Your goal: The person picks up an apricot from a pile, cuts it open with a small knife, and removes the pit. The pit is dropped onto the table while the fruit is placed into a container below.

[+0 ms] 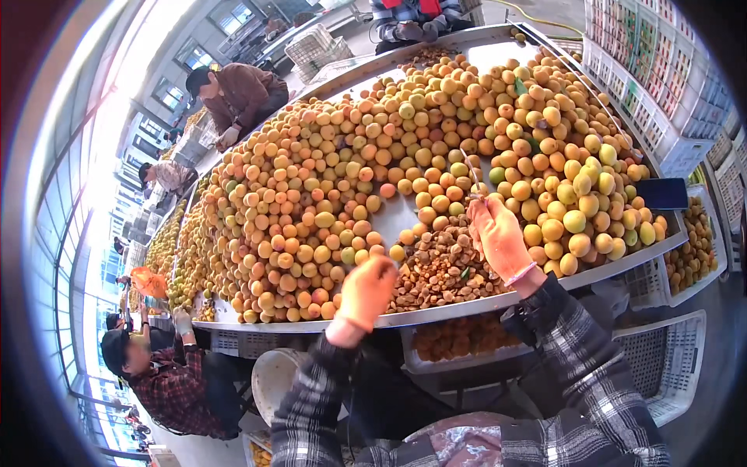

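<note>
My right hand (pixel 499 238), in an orange glove, grips a thin tool (pixel 471 166) with a narrow shaft pointing up and away. Beside it to the left, my left hand (pixel 366 293), also in an orange glove, is blurred with curled fingers near the table's front edge; whether it holds anything cannot be made out. Between and under the hands lies a heap of brown apricot pits (pixel 446 265). Whole apricots (pixel 315 192) in yellow and orange cover much of the metal table (pixel 394 219) beyond, and more apricots (pixel 583 204) are piled to the right.
A raised metal rim (pixel 426 318) borders the table. A dark phone (pixel 662 193) rests at the right corner. Below are a crate of orange fruit pieces (pixel 461 341) and a white bucket (pixel 274 379). Crates (pixel 653 76) stand stacked right. Several people (pixel 175 385) sit around.
</note>
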Tool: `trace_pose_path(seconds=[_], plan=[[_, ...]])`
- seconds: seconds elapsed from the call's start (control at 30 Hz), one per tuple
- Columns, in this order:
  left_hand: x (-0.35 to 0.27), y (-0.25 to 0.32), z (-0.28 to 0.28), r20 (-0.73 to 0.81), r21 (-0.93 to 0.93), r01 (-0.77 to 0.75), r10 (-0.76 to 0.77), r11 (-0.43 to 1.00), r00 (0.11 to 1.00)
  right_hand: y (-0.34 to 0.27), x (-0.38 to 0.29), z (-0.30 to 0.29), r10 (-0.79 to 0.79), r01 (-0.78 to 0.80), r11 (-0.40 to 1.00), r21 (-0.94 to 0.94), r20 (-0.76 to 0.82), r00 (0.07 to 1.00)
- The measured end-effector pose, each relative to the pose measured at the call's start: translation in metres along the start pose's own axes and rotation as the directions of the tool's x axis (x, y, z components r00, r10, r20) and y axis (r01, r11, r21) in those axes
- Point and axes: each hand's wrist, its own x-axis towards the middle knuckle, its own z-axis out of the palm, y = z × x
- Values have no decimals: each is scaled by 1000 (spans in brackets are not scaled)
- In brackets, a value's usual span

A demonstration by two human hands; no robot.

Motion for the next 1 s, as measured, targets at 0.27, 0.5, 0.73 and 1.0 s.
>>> trace_pose_path(seconds=[0.27, 0.5, 0.73, 1.0], plan=[[92, -51, 14, 69, 590, 130, -210, 797, 975, 6, -4, 13, -15, 13, 981, -191, -4, 1000], [113, -47, 23, 45, 672, 299, -440, 678, 897, 5, -7, 15, 12, -1, 977, -214, 50, 999], [77, -30, 8, 335, -885, 420, -351, 202, 874, -7, -15, 19, 152, -199, 968, 152, 273, 950], [36, 26, 29, 354, -908, 311, -115, -281, 928, 11, -19, 31, 48, -61, 998, 29, 319, 947]])
